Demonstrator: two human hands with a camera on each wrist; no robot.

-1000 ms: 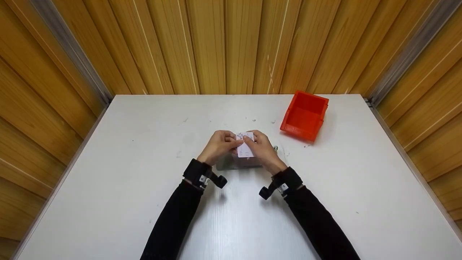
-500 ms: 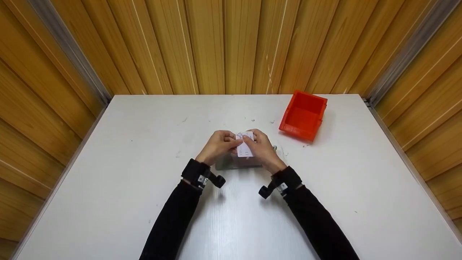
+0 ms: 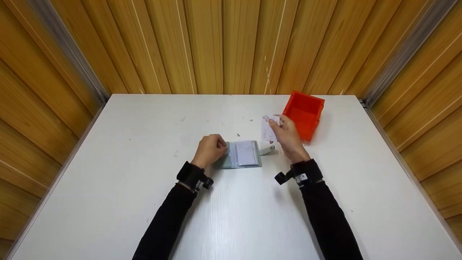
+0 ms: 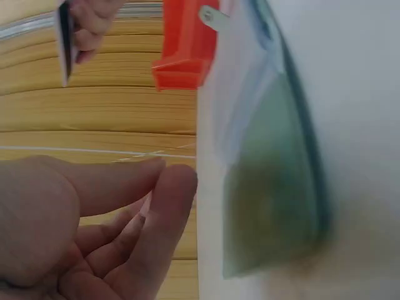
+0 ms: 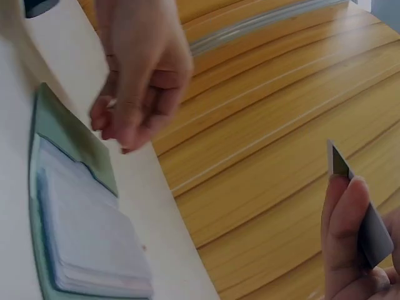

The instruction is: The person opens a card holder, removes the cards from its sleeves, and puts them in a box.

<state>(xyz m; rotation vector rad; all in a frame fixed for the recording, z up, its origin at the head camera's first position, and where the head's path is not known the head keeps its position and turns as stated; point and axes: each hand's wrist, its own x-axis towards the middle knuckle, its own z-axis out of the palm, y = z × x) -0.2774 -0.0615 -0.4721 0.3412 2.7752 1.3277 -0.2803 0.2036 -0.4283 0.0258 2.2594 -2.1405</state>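
My right hand (image 3: 288, 136) pinches a white card (image 3: 267, 130) with a printed pattern, thumb on its face, just left of the red bin. Edge-on, the card (image 5: 375, 237) looks thin and grey in the right wrist view. Lying opened flat on the table is a green card holder (image 3: 247, 153) with clear sleeves and a snap strap (image 3: 267, 150) sticking out to the right. My left hand (image 3: 211, 148) hovers over the holder's left end. Its thumb and index fingertips meet in the left wrist view, other fingers curled, with nothing visible between them.
A red plastic bin (image 3: 304, 113) stands at the table's back right, close behind my right hand. The white table (image 3: 108, 180) has small dark marks. Wood-patterned panels (image 3: 209, 47) rise behind it and along both sides.
Both hands were together on the card above the holder. The left has let go and shifted slightly left. The right has carried the card right towards the bin, uncovering the opened holder.
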